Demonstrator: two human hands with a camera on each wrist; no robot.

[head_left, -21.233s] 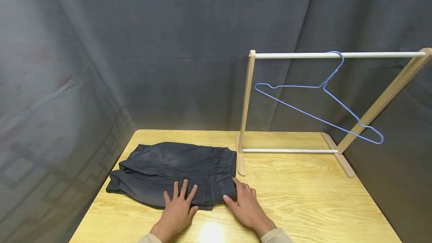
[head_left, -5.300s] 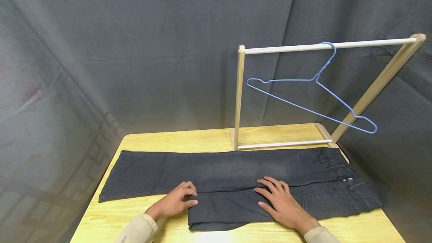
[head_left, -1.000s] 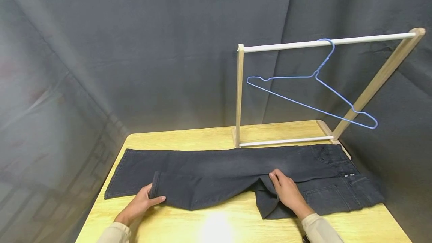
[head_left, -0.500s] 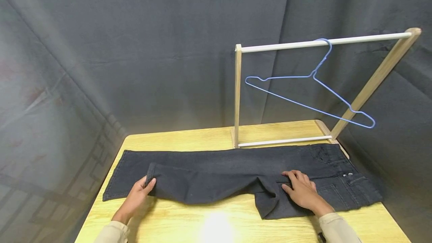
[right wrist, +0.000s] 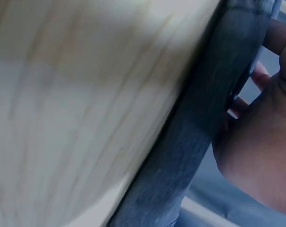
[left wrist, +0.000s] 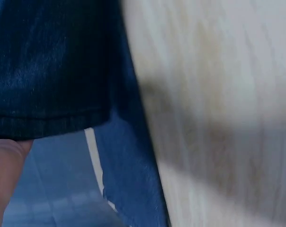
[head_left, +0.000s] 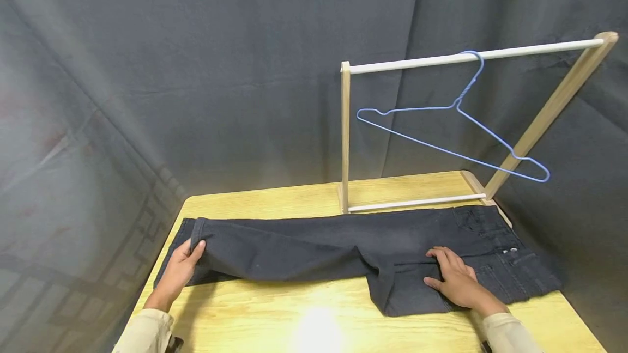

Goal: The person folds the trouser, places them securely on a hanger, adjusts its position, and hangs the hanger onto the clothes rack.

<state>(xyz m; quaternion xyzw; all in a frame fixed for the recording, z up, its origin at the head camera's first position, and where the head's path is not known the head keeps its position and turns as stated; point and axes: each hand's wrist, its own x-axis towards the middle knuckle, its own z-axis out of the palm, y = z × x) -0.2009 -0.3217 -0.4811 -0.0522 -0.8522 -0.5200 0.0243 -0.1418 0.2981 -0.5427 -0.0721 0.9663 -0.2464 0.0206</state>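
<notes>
A pair of dark grey jeans lies lengthwise across the table, waistband at the right, leg ends at the left. My left hand pinches the hem of the near leg between thumb and fingers, holding it raised over the far leg. In the left wrist view that hem hangs from the hand, with the other leg below it. Farther right, my right hand rests on the upper part of the near leg, fingers spread and lightly bent. Folds bunch up in the near leg left of the right hand.
A wooden rack with white bars stands at the back right, its base close behind the jeans. From its top bar hangs a blue wire hanger. The wooden table shows along the front; grey curtains enclose the back and sides.
The left hand has carried the near leg's hem leftward and away from me, stretching that leg out over the far one. The right hand has released its fabric and slid right towards the waist.
</notes>
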